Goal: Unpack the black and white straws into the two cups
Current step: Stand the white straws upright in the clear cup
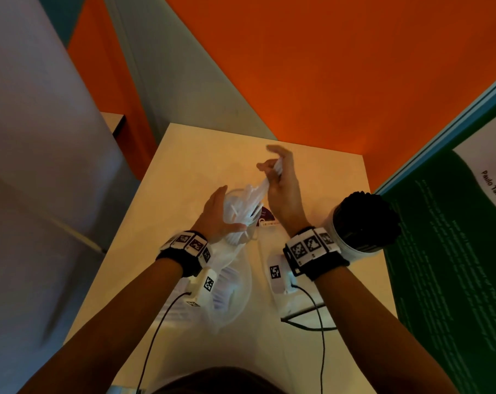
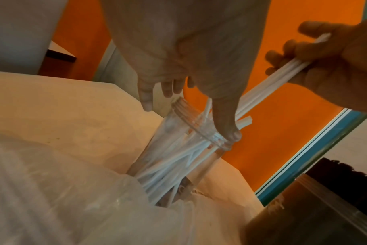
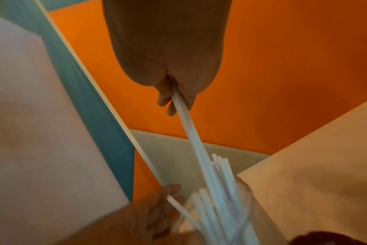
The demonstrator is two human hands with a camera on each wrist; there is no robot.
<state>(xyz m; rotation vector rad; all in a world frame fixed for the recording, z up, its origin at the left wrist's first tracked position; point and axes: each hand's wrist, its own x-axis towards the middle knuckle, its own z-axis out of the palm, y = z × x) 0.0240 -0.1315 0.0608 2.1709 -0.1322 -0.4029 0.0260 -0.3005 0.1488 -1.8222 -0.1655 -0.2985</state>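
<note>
R hand (image 1: 280, 183) feeding white straws (image 2: 268, 79) into clear cup (image 2: 178, 154); L hand (image 1: 217, 214) steadying cup.

R hand's raised above the cup w/ fingers (image 2: 283, 48) curled round a small bunch of white straws, lower ends angling down into the cup mouth. L hand sits at the cup's left side, fingers mostly straight, thumb (image 2: 226, 122) laid over the threaded rim — touching, not clenched. Cup's tilted, standing mid-table (image 1: 312, 172), already holding a loose crisscross of white straws. Crumpled clear plastic bag (image 1: 229, 282) lies just nearer the person, touching the cup's base. 2nd cup (image 1: 354, 237) stands near the table's right edge, beside the R wrist, packed w/ black straws (image 1: 366, 214). Orange wall (image 1: 326, 66) behind the table, green poster panel (image 1: 454, 265) at right.
</note>
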